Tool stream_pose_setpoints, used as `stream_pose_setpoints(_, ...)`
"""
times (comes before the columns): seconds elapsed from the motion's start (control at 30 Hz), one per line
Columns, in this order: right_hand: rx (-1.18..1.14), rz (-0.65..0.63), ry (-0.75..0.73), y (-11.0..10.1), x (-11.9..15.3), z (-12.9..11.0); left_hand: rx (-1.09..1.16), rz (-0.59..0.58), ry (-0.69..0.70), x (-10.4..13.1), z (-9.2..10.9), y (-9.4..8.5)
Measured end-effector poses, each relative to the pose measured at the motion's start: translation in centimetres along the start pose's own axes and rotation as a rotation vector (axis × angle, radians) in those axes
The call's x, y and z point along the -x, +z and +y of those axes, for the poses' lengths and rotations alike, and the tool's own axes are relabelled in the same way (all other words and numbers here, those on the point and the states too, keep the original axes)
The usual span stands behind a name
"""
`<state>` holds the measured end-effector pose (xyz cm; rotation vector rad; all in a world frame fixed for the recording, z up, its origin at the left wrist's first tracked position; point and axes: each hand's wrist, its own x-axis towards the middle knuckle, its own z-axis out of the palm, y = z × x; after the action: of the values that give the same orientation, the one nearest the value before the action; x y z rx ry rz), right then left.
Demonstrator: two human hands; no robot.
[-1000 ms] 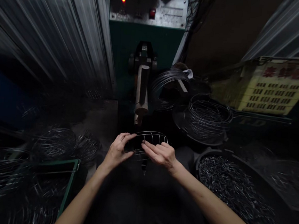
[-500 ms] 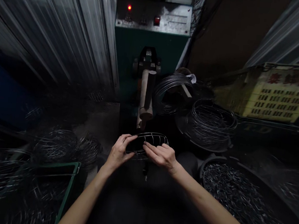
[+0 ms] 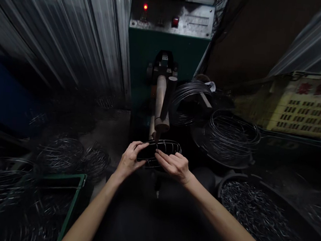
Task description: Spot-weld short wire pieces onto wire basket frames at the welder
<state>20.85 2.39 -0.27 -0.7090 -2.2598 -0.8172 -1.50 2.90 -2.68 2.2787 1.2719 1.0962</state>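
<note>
A round wire frame [image 3: 169, 146], made of two rings joined by short cross wires, is held between my hands. My left hand [image 3: 130, 158] grips its left side, thumb on the near ring and fingers on the far ring. My right hand [image 3: 175, 165] is closed at the frame's right side, its index finger and thumb extended to a short cross wire near the far ring. Just above the far ring is the tip of the machine's electrode arm [image 3: 162, 124]; whether they touch I cannot tell. The lower part of the frame is dark.
Behind the arm stands a green machine [image 3: 183, 49] with a lit red lamp. Wire coils [image 3: 192, 91] hang to its right, and wire rings [image 3: 232, 130] lie on a black tub. A tub of short wire pieces [image 3: 259, 215], a yellow crate [image 3: 307, 111] and a green crate [image 3: 80, 188] surround me.
The wire frame has risen slightly, closer to the electrode tip. Both hands keep their hold on it. The view has shifted a little, so the machine appears farther right.
</note>
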Motion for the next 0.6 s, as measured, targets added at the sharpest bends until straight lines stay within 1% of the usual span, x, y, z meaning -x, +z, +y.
stream_pose_setpoints(0.17, 0.005, -0.015, -0.018, 0.6, -0.1, 0.3, -0.019, -0.016, -0.009, -0.6, -0.5, -0.1)
stream_pose_setpoints(0.33, -0.024, -0.07, -0.013, 0.7, 0.3, 0.3, -0.046, 0.006, 0.025, -0.6, -0.7, 0.0)
stream_pose_setpoints(0.5, -0.049, -0.041, 0.001, 1.8, 0.4, 0.5, -0.114, -0.004, 0.03, -1.2, -1.1, -0.4)
stream_pose_setpoints(0.53, -0.036, -0.051, 0.013, 2.0, 0.3, 0.5, -0.115, -0.009, 0.05, -1.4, -1.2, -0.5)
stream_pose_setpoints(0.6, -0.014, -0.131, 0.044, 1.8, -0.1, 0.0, -0.105, -0.001, 0.108, -1.4, -1.5, -0.7)
